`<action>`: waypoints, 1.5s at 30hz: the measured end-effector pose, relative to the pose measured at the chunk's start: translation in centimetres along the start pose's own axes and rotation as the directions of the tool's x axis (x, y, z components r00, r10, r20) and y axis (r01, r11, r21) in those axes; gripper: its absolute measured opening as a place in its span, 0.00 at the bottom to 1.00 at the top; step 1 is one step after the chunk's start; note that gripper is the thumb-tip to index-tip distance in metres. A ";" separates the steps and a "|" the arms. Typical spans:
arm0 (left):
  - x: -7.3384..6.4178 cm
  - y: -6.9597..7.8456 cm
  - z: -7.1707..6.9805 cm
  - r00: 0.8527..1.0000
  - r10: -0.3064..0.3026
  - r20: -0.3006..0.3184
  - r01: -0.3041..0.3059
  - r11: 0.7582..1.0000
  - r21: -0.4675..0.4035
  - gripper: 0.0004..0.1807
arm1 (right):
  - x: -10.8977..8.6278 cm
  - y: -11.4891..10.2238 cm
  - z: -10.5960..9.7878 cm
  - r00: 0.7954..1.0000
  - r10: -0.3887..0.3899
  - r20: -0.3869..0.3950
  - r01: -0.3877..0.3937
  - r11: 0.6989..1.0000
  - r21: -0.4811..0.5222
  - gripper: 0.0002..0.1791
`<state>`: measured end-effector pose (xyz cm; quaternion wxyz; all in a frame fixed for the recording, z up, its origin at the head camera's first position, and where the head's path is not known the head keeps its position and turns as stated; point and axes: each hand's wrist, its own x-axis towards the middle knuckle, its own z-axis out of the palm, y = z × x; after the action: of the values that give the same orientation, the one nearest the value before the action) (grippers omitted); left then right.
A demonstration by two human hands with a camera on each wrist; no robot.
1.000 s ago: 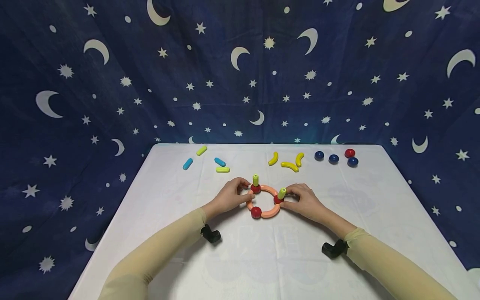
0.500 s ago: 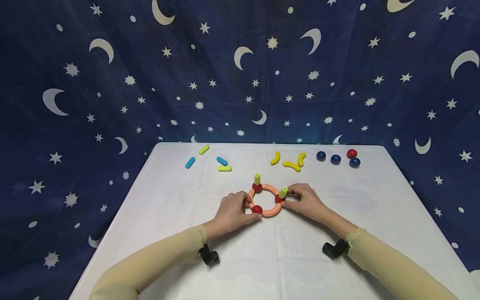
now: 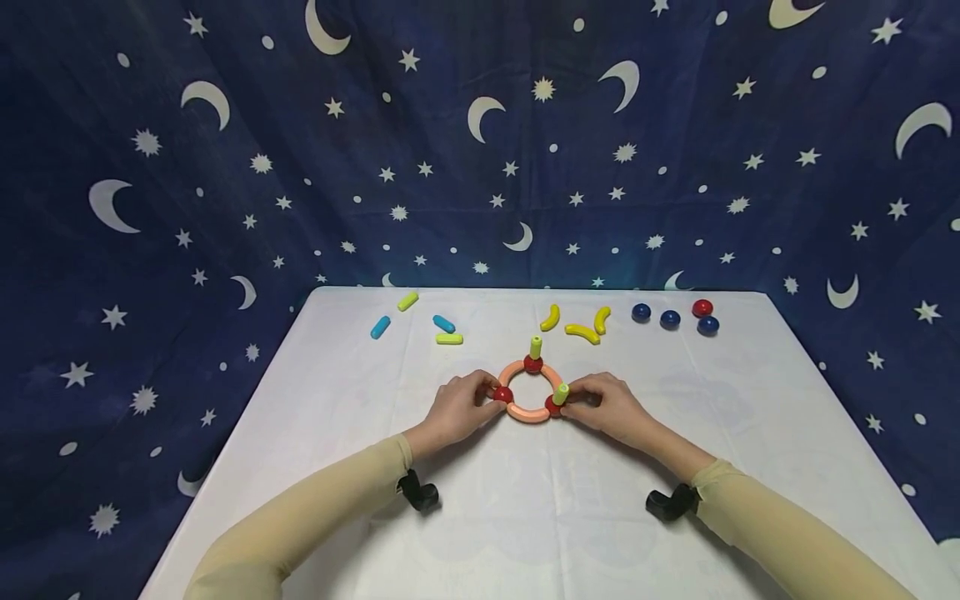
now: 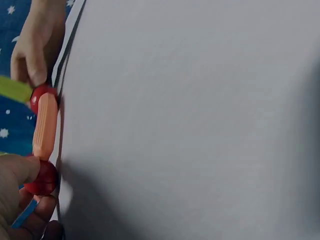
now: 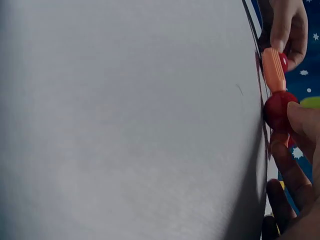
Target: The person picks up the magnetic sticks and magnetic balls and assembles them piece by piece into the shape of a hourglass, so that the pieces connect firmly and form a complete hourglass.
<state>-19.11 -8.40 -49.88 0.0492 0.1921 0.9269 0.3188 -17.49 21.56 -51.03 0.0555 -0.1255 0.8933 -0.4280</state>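
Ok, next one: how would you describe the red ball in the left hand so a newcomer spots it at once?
On the white table, look near the middle for the orange-and-red ring. At its left side, the left hand pinches a red ball. The ring's other two balls each carry a green stick; this one carries none.

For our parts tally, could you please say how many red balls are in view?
4 red balls: one in the left hand, one in the right hand, one farther back on the ring, one beside the dark blue balls.
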 end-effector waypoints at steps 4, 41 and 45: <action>0.9 -0.4 -0.4 1.000 -0.008 0.005 0.008 0.999 -0.042 0.17 | -0.5 -0.1 0.2 0.999 -0.035 0.037 0.035 0.999 -0.008 0.14; 4.8 -2.5 -2.8 0.999 0.020 0.045 -0.011 0.981 -0.192 0.20 | 2.3 1.5 -1.2 0.999 -0.017 -0.028 0.014 0.995 -0.094 0.24; 5.1 -3.8 -4.5 0.999 -0.008 -0.051 -0.001 0.984 -0.176 0.18 | 2.4 1.6 -1.2 1.000 -0.007 -0.018 0.005 0.995 -0.101 0.24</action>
<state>-26.05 -11.78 -48.46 0.0428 0.1773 0.8962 0.4043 -20.30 22.75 -51.51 0.0395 -0.1268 0.9140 -0.3834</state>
